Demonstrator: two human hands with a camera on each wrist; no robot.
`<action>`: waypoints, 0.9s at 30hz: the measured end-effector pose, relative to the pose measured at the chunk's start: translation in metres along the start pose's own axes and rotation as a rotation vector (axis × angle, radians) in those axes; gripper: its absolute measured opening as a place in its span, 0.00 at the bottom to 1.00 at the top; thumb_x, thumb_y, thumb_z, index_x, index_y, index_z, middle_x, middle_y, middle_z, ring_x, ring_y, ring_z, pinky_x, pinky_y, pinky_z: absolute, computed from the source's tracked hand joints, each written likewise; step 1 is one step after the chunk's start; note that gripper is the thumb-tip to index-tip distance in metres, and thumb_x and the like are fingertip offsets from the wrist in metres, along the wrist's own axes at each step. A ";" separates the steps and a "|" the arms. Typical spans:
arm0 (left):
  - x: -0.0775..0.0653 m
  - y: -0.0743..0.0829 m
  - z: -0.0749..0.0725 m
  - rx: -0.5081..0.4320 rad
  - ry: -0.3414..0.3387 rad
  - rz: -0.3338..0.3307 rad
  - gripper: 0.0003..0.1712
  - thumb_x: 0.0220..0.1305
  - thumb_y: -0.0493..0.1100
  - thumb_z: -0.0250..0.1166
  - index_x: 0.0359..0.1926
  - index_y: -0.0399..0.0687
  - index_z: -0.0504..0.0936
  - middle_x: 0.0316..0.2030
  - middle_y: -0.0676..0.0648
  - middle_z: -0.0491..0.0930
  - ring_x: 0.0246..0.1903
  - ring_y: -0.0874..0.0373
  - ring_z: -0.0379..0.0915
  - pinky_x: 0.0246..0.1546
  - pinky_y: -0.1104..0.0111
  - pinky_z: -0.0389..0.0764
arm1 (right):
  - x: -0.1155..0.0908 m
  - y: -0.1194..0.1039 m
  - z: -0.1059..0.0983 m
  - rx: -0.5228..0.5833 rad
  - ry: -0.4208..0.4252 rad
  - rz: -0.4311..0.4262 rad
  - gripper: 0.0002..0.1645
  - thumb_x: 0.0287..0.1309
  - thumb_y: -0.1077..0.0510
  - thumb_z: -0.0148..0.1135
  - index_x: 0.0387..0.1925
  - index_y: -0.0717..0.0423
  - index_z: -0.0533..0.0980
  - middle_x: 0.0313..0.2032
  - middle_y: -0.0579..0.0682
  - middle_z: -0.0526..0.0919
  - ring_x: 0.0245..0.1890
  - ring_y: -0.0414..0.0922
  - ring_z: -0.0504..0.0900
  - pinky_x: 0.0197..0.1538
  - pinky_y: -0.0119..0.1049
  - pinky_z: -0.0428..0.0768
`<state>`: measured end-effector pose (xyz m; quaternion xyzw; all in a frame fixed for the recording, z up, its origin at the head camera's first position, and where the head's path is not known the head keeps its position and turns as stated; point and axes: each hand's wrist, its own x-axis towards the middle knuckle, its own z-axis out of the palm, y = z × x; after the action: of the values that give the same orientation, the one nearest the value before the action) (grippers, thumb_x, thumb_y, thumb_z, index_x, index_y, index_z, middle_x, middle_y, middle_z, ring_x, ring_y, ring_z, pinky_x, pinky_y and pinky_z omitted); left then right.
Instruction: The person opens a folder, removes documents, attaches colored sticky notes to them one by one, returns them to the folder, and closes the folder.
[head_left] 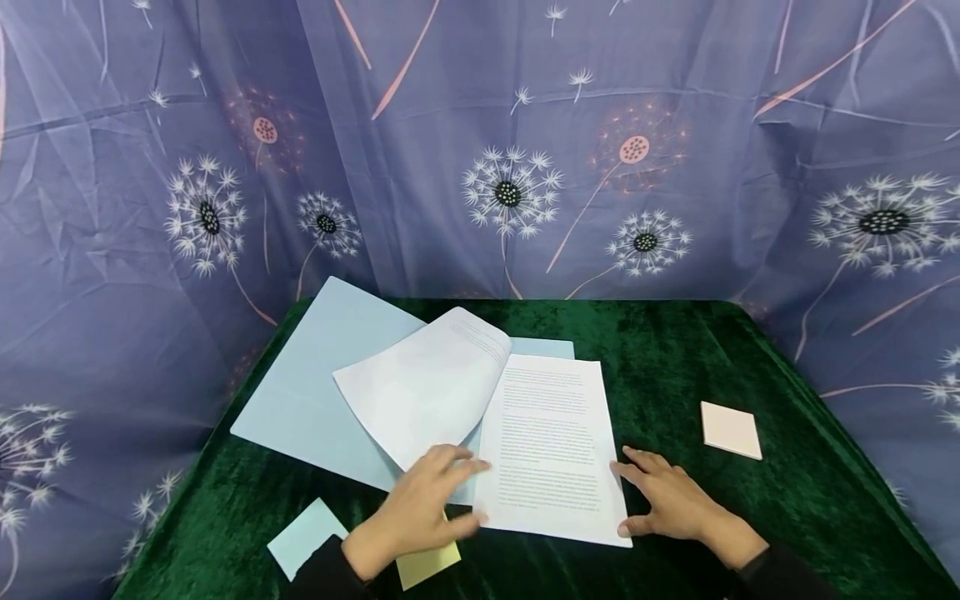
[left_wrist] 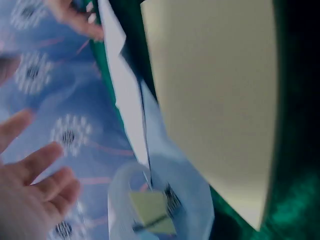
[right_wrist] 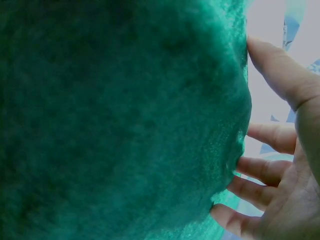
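Observation:
A set of printed sheets (head_left: pixel 551 450) lies in the middle of the table, with its upper pages (head_left: pixel 423 387) folded over to the left and their blank backs showing. Under them is a light blue folder (head_left: pixel 300 383), spread out at an angle. My left hand (head_left: pixel 423 508) hovers at or touches the left edge of the printed page, fingers spread; contact is hard to tell. At the page's lower right edge, my right hand (head_left: pixel 671 500) rests its fingertips and thumb, fingers loosely extended. The right wrist view shows this hand (right_wrist: pixel 280 185) beside the white paper (right_wrist: pixel 260 95).
A yellow sticky note pad (head_left: pixel 431 568) is partly hidden below my left hand, and a pale blue one (head_left: pixel 306 533) lies left of it. Farther right sits a cream-pink pad (head_left: pixel 731 429). Green velvet cloth (head_left: pixel 652 350) covers the table, and a patterned purple curtain (head_left: pixel 420 183) surrounds it.

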<state>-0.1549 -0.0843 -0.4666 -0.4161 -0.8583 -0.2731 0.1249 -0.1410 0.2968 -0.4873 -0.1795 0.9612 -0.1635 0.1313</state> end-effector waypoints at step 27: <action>0.005 -0.007 0.033 0.064 -0.640 0.018 0.50 0.39 0.73 0.72 0.64 0.64 0.72 0.66 0.45 0.63 0.62 0.46 0.60 0.52 0.48 0.71 | -0.001 0.003 -0.006 0.036 0.031 0.015 0.50 0.42 0.33 0.72 0.61 0.61 0.73 0.63 0.69 0.66 0.61 0.68 0.65 0.51 0.67 0.66</action>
<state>-0.1628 -0.0654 -0.4939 -0.4844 -0.8584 -0.1000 -0.1360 -0.1430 0.3015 -0.4825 -0.1672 0.9614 -0.1824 0.1207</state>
